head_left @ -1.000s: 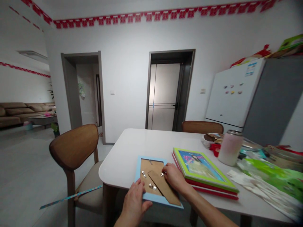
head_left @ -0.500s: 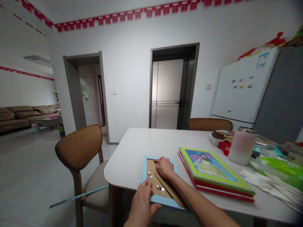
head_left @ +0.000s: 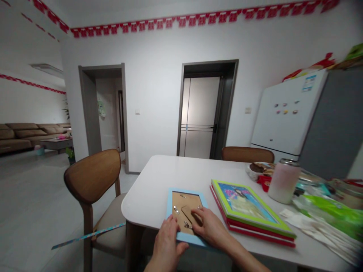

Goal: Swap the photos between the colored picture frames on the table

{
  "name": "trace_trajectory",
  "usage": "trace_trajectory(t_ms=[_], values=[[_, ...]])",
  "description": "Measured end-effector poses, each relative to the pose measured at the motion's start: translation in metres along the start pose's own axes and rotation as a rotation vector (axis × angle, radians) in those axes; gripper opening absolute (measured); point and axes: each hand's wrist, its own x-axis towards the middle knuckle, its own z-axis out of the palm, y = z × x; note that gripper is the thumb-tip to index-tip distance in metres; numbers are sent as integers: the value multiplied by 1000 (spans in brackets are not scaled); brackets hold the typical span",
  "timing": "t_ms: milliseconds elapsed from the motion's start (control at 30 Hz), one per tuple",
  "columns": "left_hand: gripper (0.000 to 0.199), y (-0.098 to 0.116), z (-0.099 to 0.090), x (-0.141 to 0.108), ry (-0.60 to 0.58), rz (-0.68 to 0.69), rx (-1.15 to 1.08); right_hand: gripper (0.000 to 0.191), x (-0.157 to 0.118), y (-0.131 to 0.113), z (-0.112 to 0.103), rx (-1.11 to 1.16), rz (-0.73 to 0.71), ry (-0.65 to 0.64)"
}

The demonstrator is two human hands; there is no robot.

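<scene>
A light blue picture frame lies face down at the table's near edge, its brown backing board showing. Several small silver metal clips sit around the board, and a flat brown stand flap lies on it. My left hand grips the frame's near left corner, fingers on the left side and thumb by the near side. Over the board's right part is my right hand, thumb and fingers bent and apart, touching around the flap. It partly hides the flap and the frame's right side.
Right of the frame, a green-bordered picture frame lies on red ones. Beyond stand a pink-white flask, a green packet and white gloves or cloth. A wooden chair is at the left, another behind the table.
My right hand has moved from the frame's far clip back toward me and to the right, uncovering that clip. My left hand keeps its place on the corner. The view has shifted slightly.
</scene>
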Motion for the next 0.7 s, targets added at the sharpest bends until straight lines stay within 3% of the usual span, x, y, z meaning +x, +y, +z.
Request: trace_trajectory(t_ms=[167, 300, 433, 533, 700], values=[[48, 5, -7, 8, 17, -86, -194, 37, 13, -6, -13, 21, 37, 42], [35, 3, -16, 30, 197, -152, -425, 28, 20, -29, -28, 36, -6, 83], [32, -17, -32, 46, 322, -257, -497, 34, 20, -47, -30, 167, -82, 111], [32, -42, -54, 46, 342, -338, -468, 37, 16, -30, -24, 159, -30, 121], [28, -82, -82, 37, 318, -429, -344, 43, 4, 22, -7, -100, 162, 41]])
